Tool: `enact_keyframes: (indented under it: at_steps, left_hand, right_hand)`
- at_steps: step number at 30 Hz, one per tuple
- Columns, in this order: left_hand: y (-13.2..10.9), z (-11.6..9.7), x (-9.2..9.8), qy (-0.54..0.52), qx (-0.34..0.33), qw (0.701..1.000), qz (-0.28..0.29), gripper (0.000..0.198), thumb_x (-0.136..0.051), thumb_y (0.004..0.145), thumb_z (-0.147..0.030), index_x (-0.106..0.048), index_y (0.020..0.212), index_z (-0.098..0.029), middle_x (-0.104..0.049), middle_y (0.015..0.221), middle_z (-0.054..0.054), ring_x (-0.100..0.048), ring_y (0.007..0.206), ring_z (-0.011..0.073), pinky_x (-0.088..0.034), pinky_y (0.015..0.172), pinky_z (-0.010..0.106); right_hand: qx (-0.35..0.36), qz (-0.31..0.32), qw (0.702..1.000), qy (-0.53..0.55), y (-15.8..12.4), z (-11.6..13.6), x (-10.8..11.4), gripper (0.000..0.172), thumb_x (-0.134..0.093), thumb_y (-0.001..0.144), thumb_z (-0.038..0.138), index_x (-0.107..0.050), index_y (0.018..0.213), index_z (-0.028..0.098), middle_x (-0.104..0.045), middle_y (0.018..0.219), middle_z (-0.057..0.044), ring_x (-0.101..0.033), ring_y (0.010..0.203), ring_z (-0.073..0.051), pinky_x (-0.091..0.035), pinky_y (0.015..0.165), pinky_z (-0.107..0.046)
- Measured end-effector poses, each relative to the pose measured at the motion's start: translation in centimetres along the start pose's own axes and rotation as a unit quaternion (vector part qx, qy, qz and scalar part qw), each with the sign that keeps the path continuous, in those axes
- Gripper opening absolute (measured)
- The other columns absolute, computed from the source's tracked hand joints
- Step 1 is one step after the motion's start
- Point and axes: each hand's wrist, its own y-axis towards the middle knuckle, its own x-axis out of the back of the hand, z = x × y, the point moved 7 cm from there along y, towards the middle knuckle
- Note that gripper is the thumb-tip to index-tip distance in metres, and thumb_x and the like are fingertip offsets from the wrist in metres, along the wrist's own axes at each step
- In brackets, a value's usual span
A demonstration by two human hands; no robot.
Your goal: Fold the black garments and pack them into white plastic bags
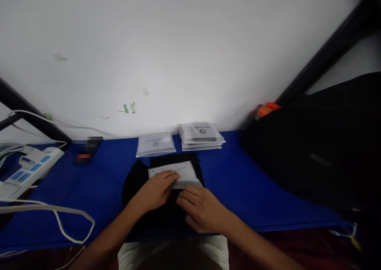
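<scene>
- Your left hand (157, 187) lies over the near left part of a small plastic bag (183, 170), fingers together and stretched across the top of it. Can't tell if your thumb is gripping anything underneath.
- Your right hand (201, 207) is at the bag's near edge, toward the right corner, with the fingers curled in pretty narrow. They hide what's under them, so no idea whether you've got that edge pinched or you're just touching it.
- The bag itself sits right in front of you on some black cloth (133, 178), which pokes out to the left and behind it. It's see-through-ish with pale stuff inside and some print that's too blurry to read.
- Behind that, near the wall (184, 51), you've got another flat bag (156, 145) lying by itself, and just to its right a slightly messy pile of bags (202, 137). Both have a dark round logo on them.
- All of that is on a blue sheet (226, 186).
- Off to your left there's a white power strip (32, 170) with blue sockets, plus a white cable (89, 222) looping over the near side. Between the strip and the bags is a dark thing (89, 149), pixelated, so can't say what.
- On your right, a big black bundle (303, 151) slumps over the sheet, with something orange (268, 109) sticking out behind it.
</scene>
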Motion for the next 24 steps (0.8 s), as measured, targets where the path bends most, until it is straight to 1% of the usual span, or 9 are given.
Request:
enact_keyframes:
  at_steps: [1, 3, 8, 10, 11, 13, 17, 20, 24]
  left_hand:
    - [-0.1, 0.2, -0.2, -0.003, 0.002, 1.0, 0.007, 0.057, -0.047, 0.078, 0.001, -0.054, 0.132, -0.019, -0.062, 0.131, 0.01, -0.057, 0.122, 0.022, -0.049, 0.104, 0.042]
    - [-0.1, 0.6, 0.4, -0.002, 0.01, 1.0, -0.019, 0.058, -0.043, 0.079, 0.002, -0.056, 0.13, -0.02, -0.064, 0.129, 0.008, -0.06, 0.119, 0.0205, -0.05, 0.103, 0.041]
    - [0.7, 2.6, 5.7, 0.055, 0.021, 0.98, -0.189, 0.059, -0.038, 0.084, -0.001, -0.052, 0.136, -0.023, -0.062, 0.132, 0.008, -0.058, 0.121, 0.0223, -0.048, 0.103, 0.046]
    - [1.6, 4.5, 7.1, 0.083, 0.037, 0.973, -0.211, 0.056, -0.04, 0.085, -0.002, -0.052, 0.136, -0.022, -0.06, 0.134, 0.008, -0.055, 0.124, 0.0224, -0.045, 0.105, 0.046]
    - [2.3, 5.8, 7.2, 0.096, 0.052, 0.974, -0.199, 0.055, -0.04, 0.085, -0.003, -0.053, 0.135, -0.021, -0.06, 0.135, 0.007, -0.054, 0.125, 0.0221, -0.043, 0.107, 0.046]
    - [3.8, 8.8, 6.4, 0.125, 0.104, 0.978, -0.128, 0.053, -0.043, 0.085, -0.004, -0.054, 0.133, -0.021, -0.057, 0.138, 0.007, -0.052, 0.127, 0.0212, -0.041, 0.108, 0.044]
    - [5.6, 13.1, 4.7, 0.146, 0.164, 0.974, -0.066, 0.049, -0.054, 0.079, -0.006, -0.058, 0.127, -0.017, -0.059, 0.135, 0.013, -0.054, 0.125, 0.028, -0.042, 0.105, 0.047]
    - [6.0, 14.7, 4.0, 0.156, 0.199, 0.967, -0.042, 0.051, -0.061, 0.077, -0.008, -0.057, 0.127, -0.015, -0.058, 0.135, 0.017, -0.052, 0.126, 0.0325, -0.039, 0.105, 0.05]
    - [5.8, 15.1, 3.9, 0.15, 0.239, 0.959, -0.028, 0.048, -0.067, 0.079, -0.016, -0.056, 0.125, -0.013, -0.057, 0.133, 0.021, -0.048, 0.128, 0.0386, -0.038, 0.103, 0.055]
  right_hand:
    - [0.01, -0.024, 1.0, 0.014, -0.4, 0.4, 0.9, 0.027, -0.05, 0.076, 0.017, -0.062, 0.1, 0.013, -0.067, 0.085, -0.009, -0.059, 0.077, -0.023, -0.051, 0.068, -0.035]
    - [0.027, -0.067, 0.997, 0.032, -1.1, 1.0, 2.5, 0.031, -0.045, 0.078, 0.016, -0.06, 0.104, 0.013, -0.069, 0.09, -0.009, -0.06, 0.079, -0.022, -0.052, 0.071, -0.036]
    - [0.042, -0.122, 0.991, 0.041, -1.5, 1.1, 4.9, 0.034, -0.039, 0.086, 0.018, -0.056, 0.115, 0.016, -0.071, 0.1, -0.01, -0.064, 0.092, -0.023, -0.053, 0.081, -0.038]
    - [0.035, -0.124, 0.991, 0.046, -1.2, 0.7, 5.0, 0.036, -0.04, 0.085, 0.015, -0.055, 0.117, 0.015, -0.07, 0.106, -0.012, -0.063, 0.1, -0.023, -0.053, 0.086, -0.039]
    - [0.03, -0.12, 0.991, 0.05, -1.0, 0.4, 4.9, 0.037, -0.041, 0.083, 0.013, -0.055, 0.117, 0.014, -0.069, 0.109, -0.013, -0.062, 0.104, -0.023, -0.053, 0.089, -0.04]
    - [0.017, -0.109, 0.992, 0.054, -0.6, -0.3, 4.3, 0.043, -0.041, 0.077, 0.006, -0.056, 0.116, 0.014, -0.067, 0.115, -0.014, -0.058, 0.113, -0.024, -0.051, 0.095, -0.043]
    - [-0.011, -0.09, 0.995, 0.04, -0.3, -2.0, 2.6, 0.054, -0.041, 0.067, -0.003, -0.06, 0.113, 0.018, -0.059, 0.129, -0.014, -0.048, 0.127, -0.025, -0.042, 0.105, -0.053]
    - [-0.032, -0.083, 0.995, 0.037, -0.6, -3.1, 1.4, 0.061, -0.042, 0.058, -0.006, -0.062, 0.108, 0.02, -0.049, 0.139, -0.014, -0.04, 0.133, -0.028, -0.038, 0.106, -0.058]
    - [-0.07, -0.045, 0.995, 0.058, -1.3, -4.2, 0.4, 0.066, -0.041, 0.053, -0.01, -0.063, 0.108, 0.019, -0.042, 0.144, -0.014, -0.037, 0.134, -0.028, -0.043, 0.102, -0.051]
